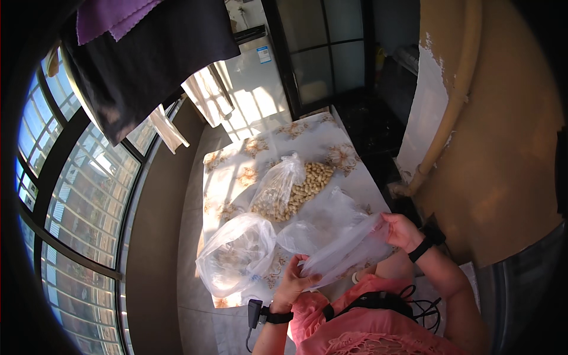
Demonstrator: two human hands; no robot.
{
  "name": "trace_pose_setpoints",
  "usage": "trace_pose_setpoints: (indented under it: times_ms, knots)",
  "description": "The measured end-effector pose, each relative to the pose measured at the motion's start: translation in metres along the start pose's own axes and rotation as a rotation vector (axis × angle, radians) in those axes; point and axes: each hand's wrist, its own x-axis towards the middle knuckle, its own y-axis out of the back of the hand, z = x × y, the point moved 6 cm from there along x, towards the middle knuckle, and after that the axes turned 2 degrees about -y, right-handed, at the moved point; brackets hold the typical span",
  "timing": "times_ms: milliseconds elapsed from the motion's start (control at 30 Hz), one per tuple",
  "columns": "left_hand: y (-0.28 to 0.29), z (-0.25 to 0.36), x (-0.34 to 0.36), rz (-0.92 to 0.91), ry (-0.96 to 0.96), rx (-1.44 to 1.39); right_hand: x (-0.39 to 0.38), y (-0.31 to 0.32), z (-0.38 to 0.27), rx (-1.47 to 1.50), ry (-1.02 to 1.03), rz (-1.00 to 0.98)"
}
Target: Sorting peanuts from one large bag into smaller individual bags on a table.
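My left hand (296, 278) grips the near edge of a thin, translucent plastic bag (337, 248) at the front of the flower-patterned table. My right hand (399, 231) pinches that bag's right end, so it is stretched slanting between the two. Behind it, a tied clear bag (278, 183) holds several light-tan peanuts in shells (310, 183). To the left, another open, crumpled plastic bag (234, 251) lies on the table, with its contents too unclear to make out.
The table (228, 177) stands beside a barred window (80, 195). Dark and purple cloths (154, 65) hang at upper left. A black-framed glass door (313, 59) is at the back, and a brown wall with a pipe (444, 136) is on the right.
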Motion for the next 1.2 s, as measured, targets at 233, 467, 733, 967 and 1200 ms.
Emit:
trace_pose_setpoints:
  times_ms: [233, 467, 733, 967, 1200]
  knots:
    - [0.018, 0.004, 0.007, 0.109, -0.552, 0.398, 0.009, 0.015, 0.006, 0.042, 0.014, 0.122]
    - [0.001, 0.034, 0.003, 0.077, -0.639, 0.625, -0.038, -0.054, -0.017, -0.908, 0.559, -0.099]
    - [-0.019, 0.038, 0.008, 0.219, -0.463, 0.664, -0.052, -0.091, -0.015, -1.549, 0.920, 0.023]
    - [-0.017, 0.033, 0.008, 0.178, -0.405, 0.723, -0.043, -0.094, -0.019, -1.423, 0.826, -0.039]
    - [-0.021, 0.062, -0.003, 0.102, -0.844, 0.870, -0.027, -0.083, -0.037, -1.205, 0.814, -0.118]
